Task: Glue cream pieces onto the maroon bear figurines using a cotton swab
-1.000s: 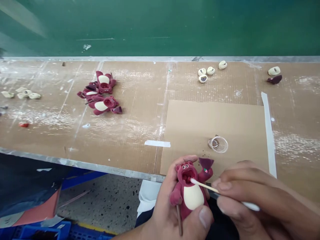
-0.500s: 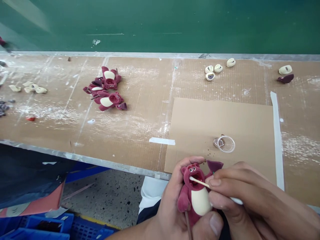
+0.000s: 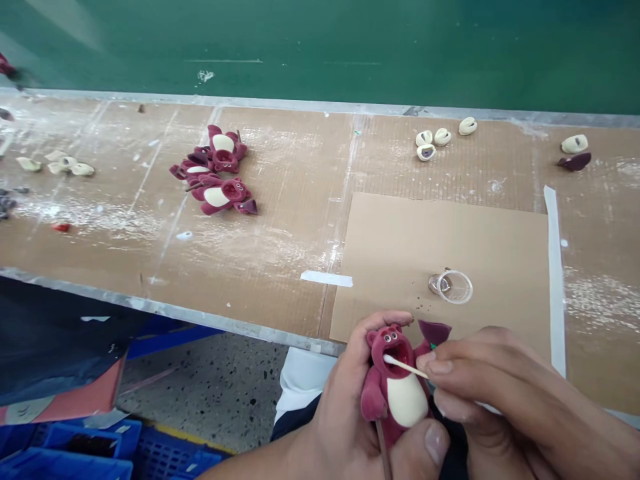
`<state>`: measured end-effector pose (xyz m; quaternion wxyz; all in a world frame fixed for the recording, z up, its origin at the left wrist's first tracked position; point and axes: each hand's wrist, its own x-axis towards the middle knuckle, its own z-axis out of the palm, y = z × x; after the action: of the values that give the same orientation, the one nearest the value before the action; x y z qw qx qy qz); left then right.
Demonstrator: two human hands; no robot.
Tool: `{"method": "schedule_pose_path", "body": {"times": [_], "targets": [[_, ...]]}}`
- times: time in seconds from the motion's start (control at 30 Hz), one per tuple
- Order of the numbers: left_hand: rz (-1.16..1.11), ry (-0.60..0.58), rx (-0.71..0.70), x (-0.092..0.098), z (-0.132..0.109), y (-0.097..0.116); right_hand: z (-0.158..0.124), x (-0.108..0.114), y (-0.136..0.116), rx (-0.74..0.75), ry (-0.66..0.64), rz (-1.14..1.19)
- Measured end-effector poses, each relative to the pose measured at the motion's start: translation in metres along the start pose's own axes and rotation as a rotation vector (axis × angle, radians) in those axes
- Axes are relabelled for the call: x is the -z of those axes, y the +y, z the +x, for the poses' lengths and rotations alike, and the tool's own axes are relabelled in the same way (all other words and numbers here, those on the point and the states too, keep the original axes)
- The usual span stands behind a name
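Near the bench's front edge, my left hand (image 3: 345, 407) is closed around a dark pink toy bear figure (image 3: 406, 401) with a cream belly and a wide open mouth. A brown stick runs down from the bear's paw, and its other arm ends in a purple cone-shaped piece. Between thumb and fingers my right hand (image 3: 495, 387) pinches a cotton swab (image 3: 407, 366). The swab's white tip sits at the side of the bear's mouth; I cannot tell if it touches. The swab's rear end is mostly hidden by my fingers.
A clear plastic cup (image 3: 454, 287) stands on a cardboard sheet (image 3: 400, 233) taped to the bench. Several similar bears (image 3: 220, 195) lie to the left. Cream oval pieces (image 3: 442, 137) are at the back, and a purple piece (image 3: 575, 161) lies right. Blue crates (image 3: 65, 463) are below left.
The view has shifted slightly. Both hands, the bear and the swab appear a little further right, and the swab's tip stays by the mouth.
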<state>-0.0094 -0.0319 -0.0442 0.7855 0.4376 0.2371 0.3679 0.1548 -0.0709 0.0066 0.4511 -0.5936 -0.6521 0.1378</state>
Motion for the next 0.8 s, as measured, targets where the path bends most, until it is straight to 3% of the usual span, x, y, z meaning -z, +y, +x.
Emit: {"method": "schedule_pose_path", "body": {"times": [0.2, 0.47, 0.63, 0.8], "targets": [[0.157, -0.009, -0.008, 0.003, -0.002, 0.001, -0.002, -0.001, -0.001, -0.021, 0.021, 0.003], [0.274, 0.040, 0.071, -0.003, 0.002, 0.021, 0.003, 0.007, 0.004, 0.098, -0.110, -0.108], [0.469, 0.028, -0.090, 0.000, 0.002, 0.010, 0.004, 0.009, 0.006, 0.122, -0.108, -0.118], [0.669, 0.128, -0.087, -0.004, -0.005, 0.005, -0.004, 0.008, 0.007, 0.133, -0.127, -0.110]]}}
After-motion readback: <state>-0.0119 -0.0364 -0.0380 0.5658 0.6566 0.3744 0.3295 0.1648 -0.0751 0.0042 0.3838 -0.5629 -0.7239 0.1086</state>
